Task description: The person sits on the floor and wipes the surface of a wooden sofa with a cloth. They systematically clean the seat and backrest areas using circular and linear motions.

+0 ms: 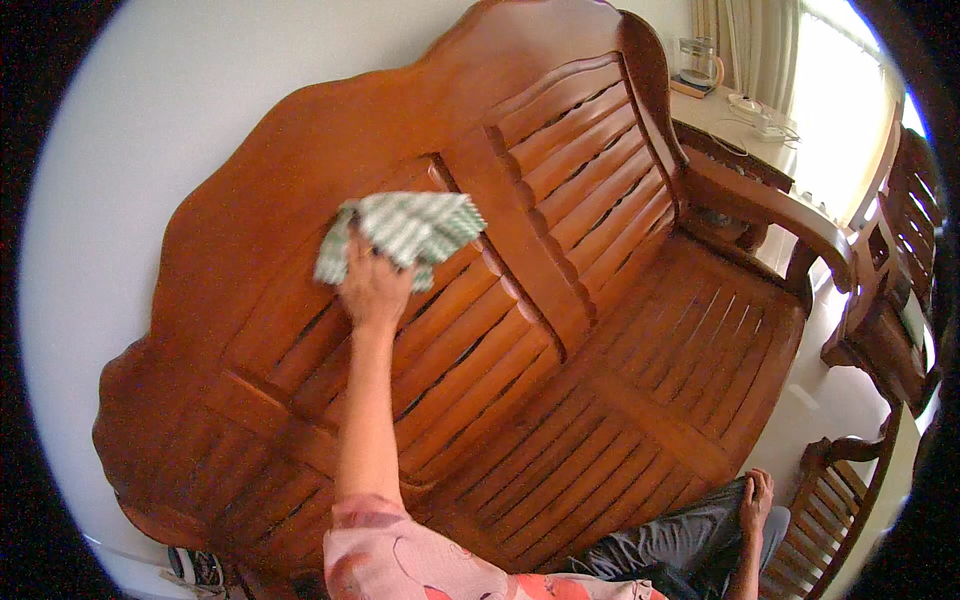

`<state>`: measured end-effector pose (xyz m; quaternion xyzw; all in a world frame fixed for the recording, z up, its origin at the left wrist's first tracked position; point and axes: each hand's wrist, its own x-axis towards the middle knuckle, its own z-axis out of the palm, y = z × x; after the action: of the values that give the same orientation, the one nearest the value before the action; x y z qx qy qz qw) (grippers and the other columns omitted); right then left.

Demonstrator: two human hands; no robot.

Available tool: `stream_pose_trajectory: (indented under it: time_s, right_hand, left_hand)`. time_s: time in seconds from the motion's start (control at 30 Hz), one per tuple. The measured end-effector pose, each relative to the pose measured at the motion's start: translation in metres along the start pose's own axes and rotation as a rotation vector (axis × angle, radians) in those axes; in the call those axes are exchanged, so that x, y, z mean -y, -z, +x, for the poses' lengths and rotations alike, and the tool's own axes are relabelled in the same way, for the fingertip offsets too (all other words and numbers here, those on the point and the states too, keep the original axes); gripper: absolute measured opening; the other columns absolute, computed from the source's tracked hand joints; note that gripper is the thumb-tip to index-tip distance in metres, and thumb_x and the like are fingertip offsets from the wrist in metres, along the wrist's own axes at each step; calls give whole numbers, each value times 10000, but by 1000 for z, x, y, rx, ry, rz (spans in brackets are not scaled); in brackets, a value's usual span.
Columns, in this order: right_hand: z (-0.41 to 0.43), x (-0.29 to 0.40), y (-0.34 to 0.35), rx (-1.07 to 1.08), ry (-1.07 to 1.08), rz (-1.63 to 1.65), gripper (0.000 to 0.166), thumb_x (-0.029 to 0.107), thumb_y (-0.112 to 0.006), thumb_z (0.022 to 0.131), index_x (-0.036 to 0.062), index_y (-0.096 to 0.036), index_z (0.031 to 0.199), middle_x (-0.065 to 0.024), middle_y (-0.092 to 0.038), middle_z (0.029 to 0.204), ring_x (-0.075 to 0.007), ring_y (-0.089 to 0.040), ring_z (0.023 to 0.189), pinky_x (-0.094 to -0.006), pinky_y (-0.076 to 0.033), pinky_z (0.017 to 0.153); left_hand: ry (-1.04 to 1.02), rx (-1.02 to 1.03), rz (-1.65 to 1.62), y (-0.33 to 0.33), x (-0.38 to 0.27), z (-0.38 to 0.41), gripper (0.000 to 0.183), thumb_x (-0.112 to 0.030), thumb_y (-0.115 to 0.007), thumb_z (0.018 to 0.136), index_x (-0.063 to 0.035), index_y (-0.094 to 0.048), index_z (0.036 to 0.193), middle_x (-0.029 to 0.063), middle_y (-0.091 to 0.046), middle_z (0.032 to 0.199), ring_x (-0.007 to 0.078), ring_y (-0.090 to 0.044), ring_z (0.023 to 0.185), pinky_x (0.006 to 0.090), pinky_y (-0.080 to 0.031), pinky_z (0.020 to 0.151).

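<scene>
My left hand (375,285) is shut on a green-and-white checked cloth (420,225), which looks slightly blurred. It presses the cloth against the upper part of the slatted backrest (465,337) of a reddish-brown wooden bench. Some of my fingers are covered by the cloth's folds. My right hand (756,499) holds nothing and rests on the knee of my dark grey trousers (675,536), near the front edge of the bench seat (630,420).
A curved wooden armrest (780,206) closes the bench's far end. Beyond it, a side table (701,112) bears a glass kettle (697,64) and a power strip with cables (772,131). Wooden chairs (881,322) stand at right. Shoes (196,568) lie at lower left.
</scene>
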<state>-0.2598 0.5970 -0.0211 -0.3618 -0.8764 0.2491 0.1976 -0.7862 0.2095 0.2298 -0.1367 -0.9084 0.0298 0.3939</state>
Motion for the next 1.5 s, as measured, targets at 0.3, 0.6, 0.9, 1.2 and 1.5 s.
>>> stream_pose_trajectory:
  time_s: [0.3,0.6,0.9,1.2,1.5]
  right_hand:
    - [4,-5,-3,60,-11,-4,160,95,-463,890,5,-590,928,-142,-576,990,-319,-533,942,-378,-415,854]
    - [3,10,2,106,-25,1,170,99,-452,899,5,-584,948,-139,-567,1005,-319,-525,964,-378,-409,857]
    - [2,1,1,58,-29,-10,165,110,-475,892,14,-594,956,-131,-573,1031,-310,-517,1011,-368,-403,895]
    - [2,-5,-4,77,-37,17,161,111,-481,889,9,-593,944,-142,-573,1046,-310,-514,1020,-368,-399,901]
    - [1,8,0,23,8,16,151,77,-475,879,-4,-592,931,-149,-575,1005,-314,-529,976,-374,-412,872]
  left_hand:
    - [309,-322,37,42,163,-123,722,-337,-671,748,87,-392,1263,284,-392,1301,459,-365,1189,530,-314,1003]
    - [327,-142,166,7,158,-154,446,-259,-522,877,34,-478,1210,258,-415,1315,456,-376,1189,556,-253,1012]
    - [156,-281,80,-47,-10,-74,465,-326,-569,834,5,-516,1156,213,-477,1222,415,-400,1145,573,-298,934]
    - [84,-201,41,-13,40,-89,562,-297,-655,729,-33,-511,1204,189,-476,1277,418,-399,1180,546,-304,974]
    - [91,-118,93,36,87,-125,489,-200,-624,736,2,-527,1170,212,-522,1213,409,-466,1123,542,-312,987]
